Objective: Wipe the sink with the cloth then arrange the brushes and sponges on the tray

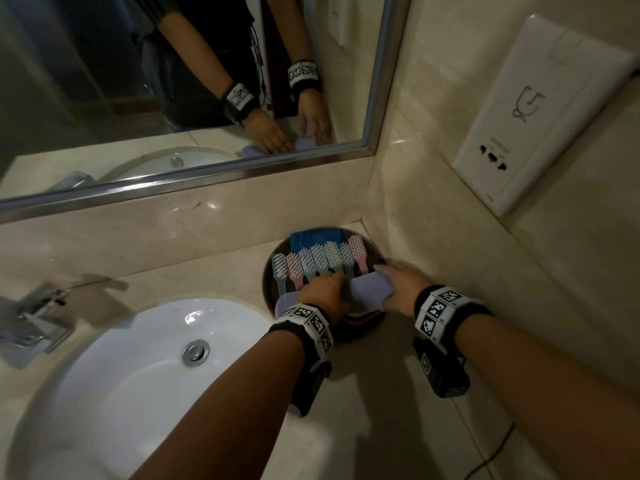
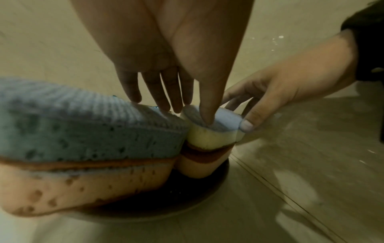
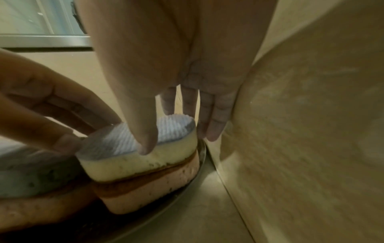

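Observation:
A dark round tray sits in the counter corner. Several pastel brushes lie side by side on it, with a blue cloth behind them. At the tray's front, a yellow sponge with a lavender top lies on a pink sponge. My left hand pinches its left end, thumb on top. My right hand pinches the right end, thumb at the front edge and fingers behind. Beside it a blue sponge rests on an orange one.
The white sink with its drain is at lower left, the faucet further left. The side wall stands close to the tray's right, with a white socket panel on it. A mirror runs along the back.

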Demonstrator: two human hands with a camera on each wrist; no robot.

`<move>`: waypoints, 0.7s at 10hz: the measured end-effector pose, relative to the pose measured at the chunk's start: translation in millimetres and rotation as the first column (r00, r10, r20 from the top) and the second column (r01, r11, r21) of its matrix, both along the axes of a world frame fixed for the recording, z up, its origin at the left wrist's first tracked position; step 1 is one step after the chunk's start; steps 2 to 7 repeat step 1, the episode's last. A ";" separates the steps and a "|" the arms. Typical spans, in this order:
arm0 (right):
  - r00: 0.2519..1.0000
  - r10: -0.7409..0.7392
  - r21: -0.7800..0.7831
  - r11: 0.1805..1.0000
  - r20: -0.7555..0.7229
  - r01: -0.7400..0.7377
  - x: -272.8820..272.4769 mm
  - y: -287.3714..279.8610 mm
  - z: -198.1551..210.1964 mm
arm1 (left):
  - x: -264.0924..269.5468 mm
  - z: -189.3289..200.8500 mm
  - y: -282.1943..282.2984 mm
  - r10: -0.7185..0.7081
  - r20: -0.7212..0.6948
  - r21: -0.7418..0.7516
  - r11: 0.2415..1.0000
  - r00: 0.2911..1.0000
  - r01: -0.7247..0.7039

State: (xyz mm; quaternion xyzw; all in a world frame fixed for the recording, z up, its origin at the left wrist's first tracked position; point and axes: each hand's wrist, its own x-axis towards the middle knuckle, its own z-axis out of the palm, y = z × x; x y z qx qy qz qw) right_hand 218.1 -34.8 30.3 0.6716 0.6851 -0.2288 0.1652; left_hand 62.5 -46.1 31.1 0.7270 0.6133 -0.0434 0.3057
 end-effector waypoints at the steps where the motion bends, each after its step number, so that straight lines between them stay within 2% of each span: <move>1: 0.999 -0.031 -0.013 0.999 -0.040 0.031 1.1 -2.7 4.4 | -0.4 7.6 -2.5 0.020 -0.108 0.026 1.000 0.994 -0.018; 7: 0.999 -0.031 -0.013 0.999 -0.040 0.031 1.1 -2.7 4.4 | -0.4 7.6 -2.5 0.020 -0.108 0.026 1.000 0.994 -0.018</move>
